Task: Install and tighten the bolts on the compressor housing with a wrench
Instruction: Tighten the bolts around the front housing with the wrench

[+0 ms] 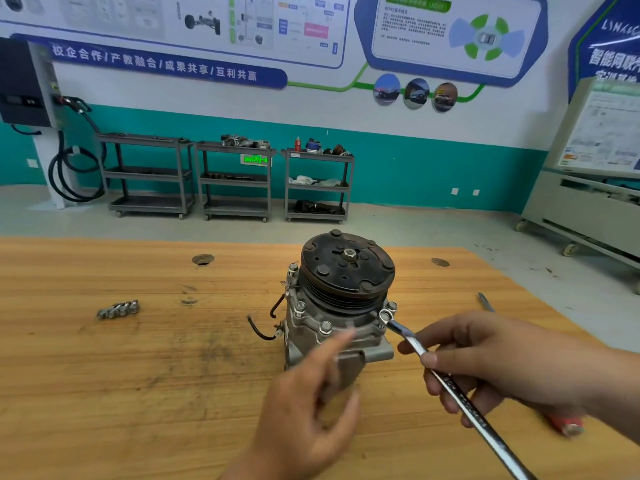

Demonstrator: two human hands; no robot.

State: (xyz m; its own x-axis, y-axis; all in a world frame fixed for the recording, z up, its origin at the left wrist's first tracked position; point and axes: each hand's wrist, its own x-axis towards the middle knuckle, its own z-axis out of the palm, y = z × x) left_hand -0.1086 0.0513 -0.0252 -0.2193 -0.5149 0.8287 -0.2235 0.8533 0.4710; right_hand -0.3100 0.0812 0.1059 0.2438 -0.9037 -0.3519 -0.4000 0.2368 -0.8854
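A grey compressor (332, 327) with a dark pulley on top stands upright on the wooden table (138, 375). Several bolts (325, 326) sit in its housing flange. My right hand (491, 365) grips a long silver wrench (460, 393) whose ring end sits over the bolt at the flange's right side (383, 316). In front of the compressor my left hand (311, 407) hovers blurred, fingers loosely spread, holding nothing. It partly hides the lower housing.
A cluster of loose sockets or bolts (119, 309) lies on the table at the left. A red-handled tool (568, 424) lies under my right wrist, and another metal tool (485, 301) near the right edge. Two holes pierce the tabletop. Grey carts stand by the far wall.
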